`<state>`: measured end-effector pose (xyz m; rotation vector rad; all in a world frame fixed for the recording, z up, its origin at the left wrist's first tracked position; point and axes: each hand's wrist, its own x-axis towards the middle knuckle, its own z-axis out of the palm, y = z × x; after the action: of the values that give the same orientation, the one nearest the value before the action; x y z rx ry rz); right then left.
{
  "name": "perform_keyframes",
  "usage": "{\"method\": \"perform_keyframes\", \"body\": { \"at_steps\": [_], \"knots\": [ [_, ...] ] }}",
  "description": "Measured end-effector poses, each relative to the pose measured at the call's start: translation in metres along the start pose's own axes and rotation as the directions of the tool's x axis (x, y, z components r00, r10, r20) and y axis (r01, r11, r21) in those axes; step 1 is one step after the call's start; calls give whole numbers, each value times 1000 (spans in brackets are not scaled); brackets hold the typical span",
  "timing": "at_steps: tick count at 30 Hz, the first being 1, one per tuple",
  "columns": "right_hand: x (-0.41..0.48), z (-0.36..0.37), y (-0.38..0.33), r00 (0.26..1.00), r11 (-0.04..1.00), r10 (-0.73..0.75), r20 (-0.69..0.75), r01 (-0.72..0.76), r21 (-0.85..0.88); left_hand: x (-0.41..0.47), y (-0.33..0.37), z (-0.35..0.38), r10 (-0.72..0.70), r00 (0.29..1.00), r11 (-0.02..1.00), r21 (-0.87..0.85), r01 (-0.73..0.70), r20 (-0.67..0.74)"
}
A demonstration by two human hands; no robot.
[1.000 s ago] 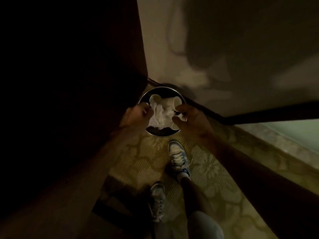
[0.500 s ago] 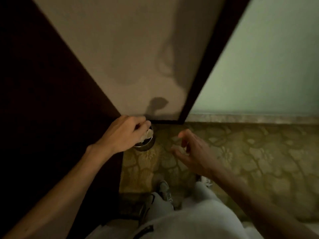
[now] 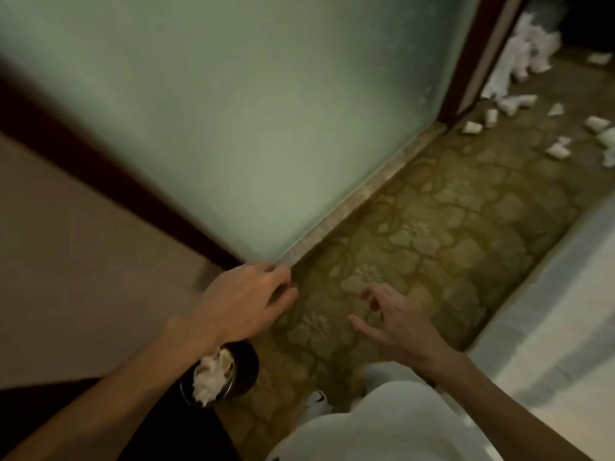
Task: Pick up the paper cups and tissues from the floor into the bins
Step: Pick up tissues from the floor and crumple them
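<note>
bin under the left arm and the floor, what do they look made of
Bin: probably metal, dark outside, with a thin shiny rim that catches the light. Floor: looks like carpet, matte olive with a woven flower pattern and no shine.

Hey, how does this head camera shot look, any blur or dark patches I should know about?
Head view: dim, warm light overall; motion blur smears the left hand and the dark frame behind it; the bin sits in shadow at lower left; the scattered tissues at top right look soft, without detail.

Dim room, pale green frosted panel (image 3: 233,111), dark wooden frame (image 3: 100,181), beige wall (image 3: 66,277), olive floral carpet (image 3: 449,227)
</note>
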<state>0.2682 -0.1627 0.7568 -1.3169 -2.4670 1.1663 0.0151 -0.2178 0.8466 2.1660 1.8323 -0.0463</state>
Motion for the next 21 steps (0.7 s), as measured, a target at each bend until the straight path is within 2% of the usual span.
{"method": "perform_keyframes", "body": {
  "at_steps": [5,10,14,21],
  "knots": [
    [20,-69,98,980,978,169,-109,-153,145,145,54,-1,116,986,993,-22,-114,116],
    [46,-139,185,947,943,293,-135,-263,206,277,109,4,205,967,979,-39,-202,149],
    [65,-198,238,893,880,416,-172,-347,325,375,151,-4,246,952,966,-124,-226,180],
    [127,-276,318,787,786,580,-213,-470,403,544,193,-10,343,921,919,-270,-288,183]
  ]
}}
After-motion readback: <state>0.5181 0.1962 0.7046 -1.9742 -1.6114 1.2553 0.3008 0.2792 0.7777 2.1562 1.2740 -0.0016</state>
